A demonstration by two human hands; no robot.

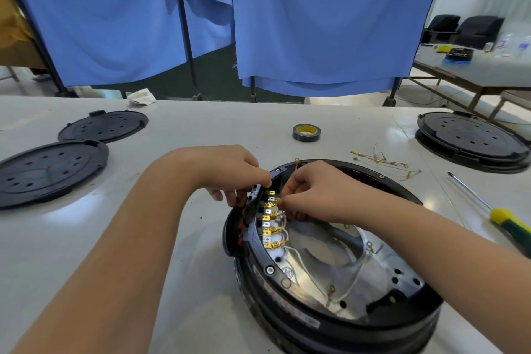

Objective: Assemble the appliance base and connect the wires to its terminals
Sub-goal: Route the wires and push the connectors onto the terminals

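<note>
A round black appliance base (330,322) lies open on the white table, its silver metal inside facing up. Along its left inner wall runs a column of gold terminals (270,221) with thin white wires (290,241) plugged into several of them. My left hand (230,172) grips the base's black rim beside the top terminals, fingers curled over the edge. My right hand (313,190) pinches a gold wire connector at one of the upper terminals; its fingertips hide the joint.
Two black perforated covers (54,169) (105,125) lie at the left. A second closed base (471,139) stands at the far right. A roll of black tape (306,133), loose gold-tipped wires (382,162) and a yellow-green screwdriver (500,217) lie around the base.
</note>
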